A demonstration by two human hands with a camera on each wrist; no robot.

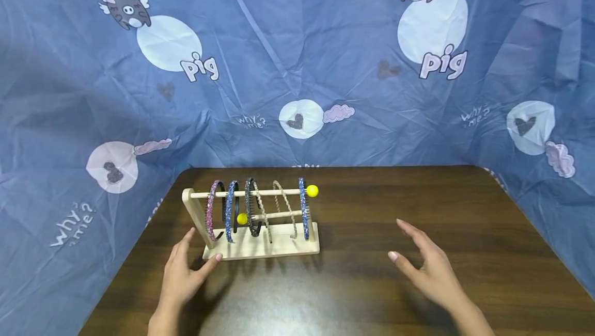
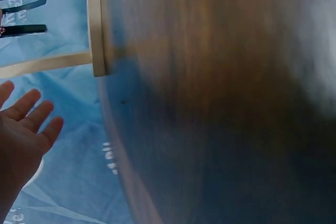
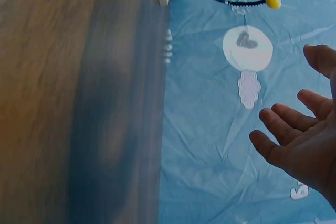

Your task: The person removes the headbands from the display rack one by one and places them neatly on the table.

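Pale wooden rack (image 1: 281,241) upright, left of centre on the table (image 1: 372,202); yellow-tipped rods carry glittery and braided headbands (image 1: 209,213). Your left hand (image 1: 183,276) is spread wide at its left end, contact unclear; your right hand (image 1: 431,273), also wide, well apart. Blue cloth (image 1: 246,88) rises behind the far edge; wood extends between rack and right hand.

The left hand (image 2: 23,135) is seen outstretched near 9 o'clock; a wooden rack (image 2: 95,24) and dark headbands (image 2: 26,30) are shown toward 10 o'clock.
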